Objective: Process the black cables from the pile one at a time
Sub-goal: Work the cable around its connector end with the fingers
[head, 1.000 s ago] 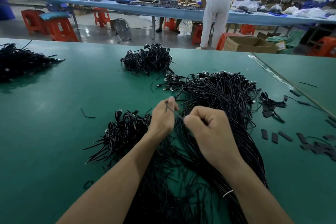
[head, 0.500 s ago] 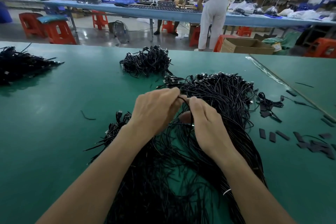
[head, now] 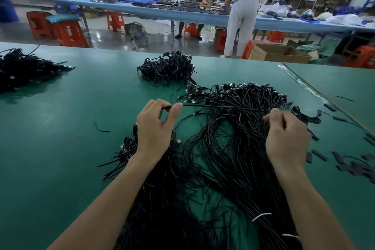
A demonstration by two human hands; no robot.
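Cable-sorting station on a green table (head: 60, 148), seen from the head camera. At far left a heap of black cables (head: 24, 69) is cut off by the frame edge, and a short stray cable piece (head: 100, 128) lies alone nearer the middle. The left hand (head: 156, 128) is above a smaller bundle (head: 125, 150) of cables, much of it hidden beneath the wrist. Thumb and forefinger of this hand pinch one end of a single black cable (head: 223, 107). Beyond, near the table's far edge, sits a tangled heap (head: 168, 68). The single black cable runs taut and nearly level above the main pile (head: 239, 148). That pile spreads from the connectors (head: 194, 95) at its far end down to the bottom edge, where it is cut off. Two white ties (head: 261, 216) bind strands beside the right forearm. The right hand (head: 286, 138) grips the cable's other end with curled fingers, its fingertips hidden behind the knuckles. At far right small flat black pieces (head: 355, 166) lie scattered, some partly out of frame. Any markings on the connectors are too small to read.
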